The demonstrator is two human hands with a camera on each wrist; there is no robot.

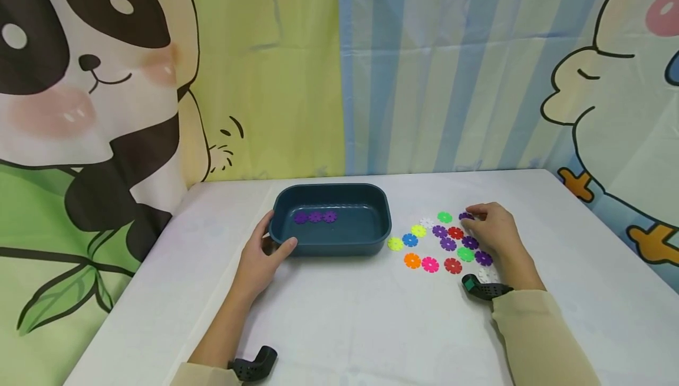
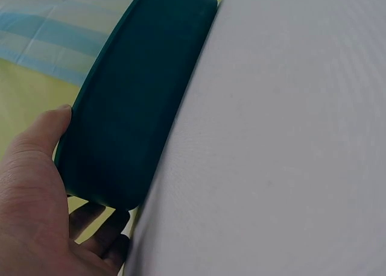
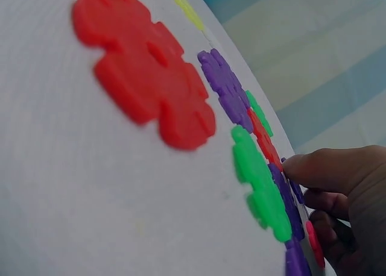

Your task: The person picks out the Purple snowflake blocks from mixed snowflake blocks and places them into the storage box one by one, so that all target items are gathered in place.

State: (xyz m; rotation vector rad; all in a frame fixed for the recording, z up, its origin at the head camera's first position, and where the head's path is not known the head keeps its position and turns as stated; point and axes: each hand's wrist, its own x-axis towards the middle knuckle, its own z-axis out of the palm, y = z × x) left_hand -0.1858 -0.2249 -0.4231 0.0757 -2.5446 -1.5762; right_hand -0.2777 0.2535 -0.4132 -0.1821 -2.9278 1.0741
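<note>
My left hand holds the left end of a dark teal plastic tray, thumb on the near side and fingers around the end. In the left wrist view the thumb lies against the rim of the tray. Three purple snowflake discs lie in a row on its floor, the middle one among them. To the right, my right hand pinches another purple snowflake disc at the far edge of a loose spread of discs. In the right wrist view the hand partly hides that disc.
Several flat snowflake discs lie spread right of the tray, among them a blue one, an orange one, a pink one and a red one. A white cloth covers the table; a printed curtain hangs behind.
</note>
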